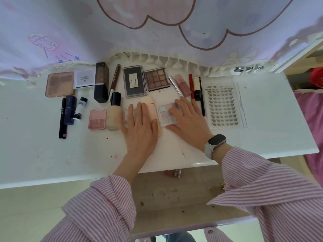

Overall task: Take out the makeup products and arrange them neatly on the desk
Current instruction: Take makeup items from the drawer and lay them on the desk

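Makeup lies spread over the white desk (262, 137). My left hand (139, 126) lies flat with straight fingers on a peach tube (150, 103) at the centre. My right hand (188, 119) rests with its fingers on a pale shimmer eyeshadow palette (164, 112), the thumb at the palette's near edge. Left of the hands stand a foundation bottle (114, 114) and a pink blush compact (97, 119). Behind are a dark palette case (134, 82) and a brown eyeshadow palette (157, 78). A false-lash tray (225, 105) lies at the right.
At the back left are a bronzer compact (60, 84), a white box (84, 80) and a tall brown box (101, 82). Pencils and small bottles (70, 110) lie far left. Lip products (194, 88) sit beside the lash tray. A printed curtain (157, 32) hangs behind. A small item (172, 172) lies under the desk edge.
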`<action>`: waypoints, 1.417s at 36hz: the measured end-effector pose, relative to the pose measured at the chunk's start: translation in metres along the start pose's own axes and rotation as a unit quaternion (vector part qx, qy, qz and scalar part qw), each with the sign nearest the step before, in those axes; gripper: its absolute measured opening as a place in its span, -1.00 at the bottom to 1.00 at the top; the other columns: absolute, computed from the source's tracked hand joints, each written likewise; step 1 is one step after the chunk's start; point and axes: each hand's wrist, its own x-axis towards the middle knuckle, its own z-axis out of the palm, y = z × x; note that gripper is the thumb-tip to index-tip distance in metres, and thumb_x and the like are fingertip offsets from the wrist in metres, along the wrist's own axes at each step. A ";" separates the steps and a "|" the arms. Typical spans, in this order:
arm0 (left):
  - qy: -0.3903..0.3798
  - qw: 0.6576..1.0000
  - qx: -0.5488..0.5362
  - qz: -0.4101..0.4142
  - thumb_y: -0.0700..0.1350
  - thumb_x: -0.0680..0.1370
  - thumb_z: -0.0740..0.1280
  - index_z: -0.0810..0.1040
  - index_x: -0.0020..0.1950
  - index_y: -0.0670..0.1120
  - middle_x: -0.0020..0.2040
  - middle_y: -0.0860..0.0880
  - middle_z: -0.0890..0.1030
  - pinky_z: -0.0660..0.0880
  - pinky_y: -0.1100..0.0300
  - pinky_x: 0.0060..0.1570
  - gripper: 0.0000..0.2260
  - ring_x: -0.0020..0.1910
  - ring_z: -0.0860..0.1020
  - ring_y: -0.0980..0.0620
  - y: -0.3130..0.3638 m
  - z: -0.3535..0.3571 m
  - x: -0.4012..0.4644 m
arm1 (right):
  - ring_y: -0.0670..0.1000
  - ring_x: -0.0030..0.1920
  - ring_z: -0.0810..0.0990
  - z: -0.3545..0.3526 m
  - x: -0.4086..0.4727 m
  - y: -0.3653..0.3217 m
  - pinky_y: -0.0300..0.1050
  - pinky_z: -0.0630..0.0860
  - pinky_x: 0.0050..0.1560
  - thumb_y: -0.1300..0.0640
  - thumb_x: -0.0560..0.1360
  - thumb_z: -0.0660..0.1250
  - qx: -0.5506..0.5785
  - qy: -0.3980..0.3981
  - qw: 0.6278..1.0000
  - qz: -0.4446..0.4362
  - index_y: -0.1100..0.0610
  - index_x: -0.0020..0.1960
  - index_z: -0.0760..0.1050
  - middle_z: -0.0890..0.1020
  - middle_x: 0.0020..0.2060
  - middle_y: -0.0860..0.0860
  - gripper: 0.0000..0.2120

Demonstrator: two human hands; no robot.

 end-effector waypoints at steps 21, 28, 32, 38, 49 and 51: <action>-0.157 0.921 -0.194 0.297 -0.17 0.46 0.19 0.40 0.16 -0.07 0.07 -0.08 0.57 0.42 0.08 0.03 -0.72 0.06 0.47 -0.05 0.049 0.000 -0.149 | 0.05 0.08 0.52 -0.009 -0.211 0.045 -0.12 0.44 0.03 0.10 0.57 0.15 0.118 -0.307 0.915 0.233 0.08 0.22 0.47 0.55 0.13 0.03 -0.74; -0.343 0.928 -0.003 0.147 -0.12 0.34 0.43 0.24 0.45 -0.19 0.42 -0.22 0.31 0.19 -0.34 0.27 -0.28 0.36 0.25 -0.29 0.047 0.061 -0.153 | 0.20 0.38 0.18 0.008 -0.227 0.080 0.20 0.21 0.32 -0.06 0.50 0.28 -0.004 -0.384 0.865 0.322 0.00 0.43 0.18 0.23 0.38 0.13 -0.44; -0.406 0.907 0.025 0.113 0.02 0.55 0.17 -0.21 0.52 -0.10 0.53 -0.09 -0.21 -0.18 -0.27 0.37 -0.30 0.48 -0.22 -0.20 0.049 0.082 -0.156 | 0.21 0.39 0.17 0.023 -0.223 0.083 0.33 0.10 0.36 -0.10 0.48 0.27 -0.025 -0.420 0.853 0.308 0.05 0.40 0.18 0.24 0.36 0.15 -0.43; -0.372 0.905 0.005 0.208 -0.08 0.46 0.24 0.28 0.42 -0.15 0.42 -0.15 0.30 0.18 -0.19 0.29 -0.48 0.40 0.24 -0.21 0.046 0.071 -0.166 | 0.18 0.30 0.32 0.031 -0.222 0.082 0.20 0.30 0.23 -0.03 0.50 0.26 -0.053 -0.440 0.852 0.278 0.11 0.32 0.25 0.36 0.30 0.13 -0.53; -0.327 0.941 -0.013 0.083 -0.09 0.52 0.31 0.41 0.28 -0.24 0.29 -0.31 0.38 0.40 -0.16 0.09 -0.62 0.19 0.37 -0.33 0.061 0.082 -0.172 | 0.10 -0.12 0.53 0.041 -0.224 0.079 -0.11 0.41 -0.17 -0.09 0.49 0.22 0.054 -0.490 0.830 0.262 0.10 0.06 0.50 0.59 -0.05 0.07 -0.70; -0.344 0.937 -0.006 0.066 -0.06 0.54 0.28 0.32 0.36 -0.18 0.36 -0.26 0.29 0.33 -0.13 0.18 -0.57 0.26 0.29 -0.28 0.064 0.082 -0.169 | 0.09 -0.15 0.54 0.041 -0.223 0.078 -0.14 0.40 -0.20 -0.04 0.51 0.21 0.080 -0.502 0.820 0.262 0.13 0.02 0.53 0.61 -0.08 0.08 -0.73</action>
